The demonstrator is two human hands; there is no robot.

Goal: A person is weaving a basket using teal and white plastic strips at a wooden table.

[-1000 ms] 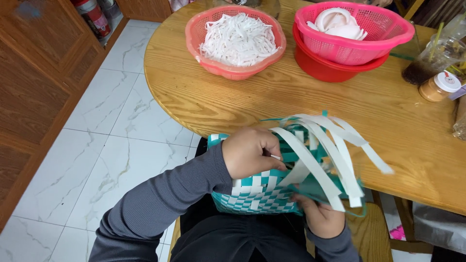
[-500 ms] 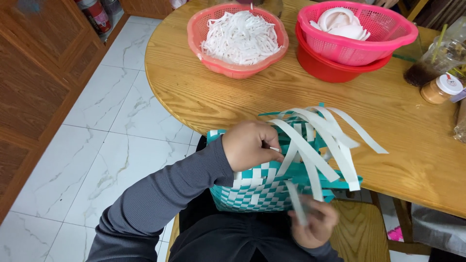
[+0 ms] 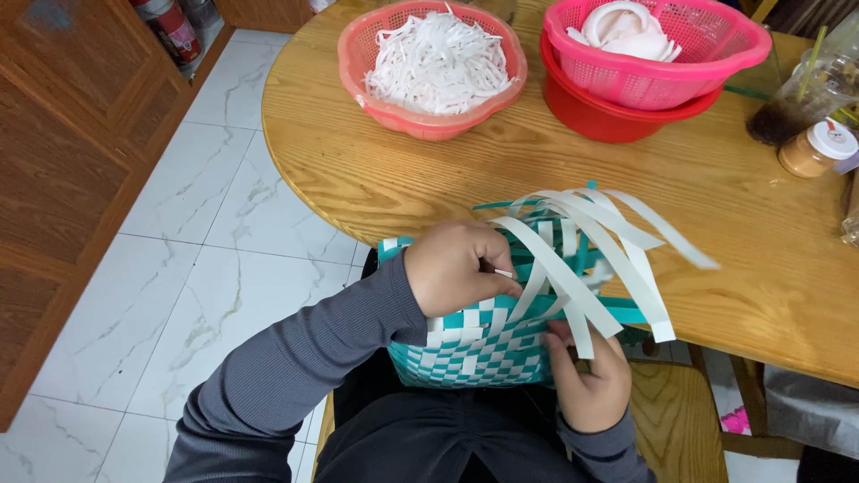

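two hands work on a half-woven basket (image 3: 474,344) of teal and white strips, held on the person's lap against the edge of the round wooden table (image 3: 429,179). the left hand (image 3: 458,268) rests over the basket's upper edge, its fingers (image 3: 497,266) curled and pressed together around the weave, a white strip end poking out beside them. the right hand (image 3: 591,380) sits lower, at the basket's right side, its fingers (image 3: 562,353) pinching the lower end of a loose white strip (image 3: 580,333). several long white strips (image 3: 617,237) fan up and out from the basket's rim, arching to the right over the table. farther back on the table stand a coral-pink basin (image 3: 358,54) heaped with white shreds, a pink colander (image 3: 662,76) nested in a red bowl (image 3: 617,121) and holding a white lump, a plastic cup (image 3: 796,103) of dark drink with a straw, and a small jar (image 3: 814,148) with a white lid. white marble tiles (image 3: 197,295) cover the floor to the left.
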